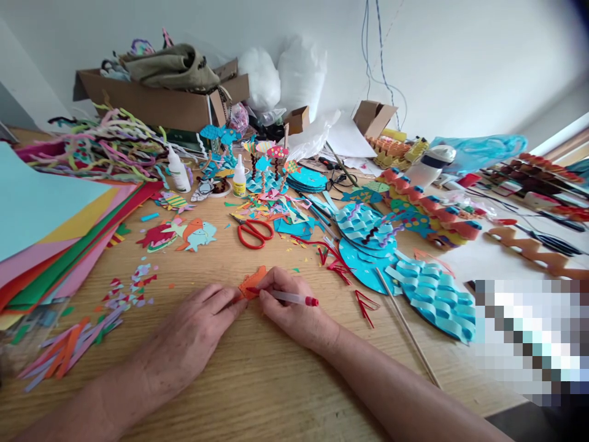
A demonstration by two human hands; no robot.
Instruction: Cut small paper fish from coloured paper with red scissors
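An orange paper cutout, shaped like a small fish with marks drawn on it, lies on the wooden table in front of me. My left hand holds its left edge down, thumb and fingertips pressed together there. My right hand grips a red felt-tip pen with a whitish barrel and a red end, its tip on the orange paper. The fingers of my right hand hide part of the cutout. Beyond my hands lie red-handled scissors and several fish cutouts.
Coloured paper sheets are stacked at left, with paper strips nearer. Two glue bottles stand behind. Blue woven paper discs, a wooden stick and bent red pipe cleaners lie right. A cardboard box stands by the wall.
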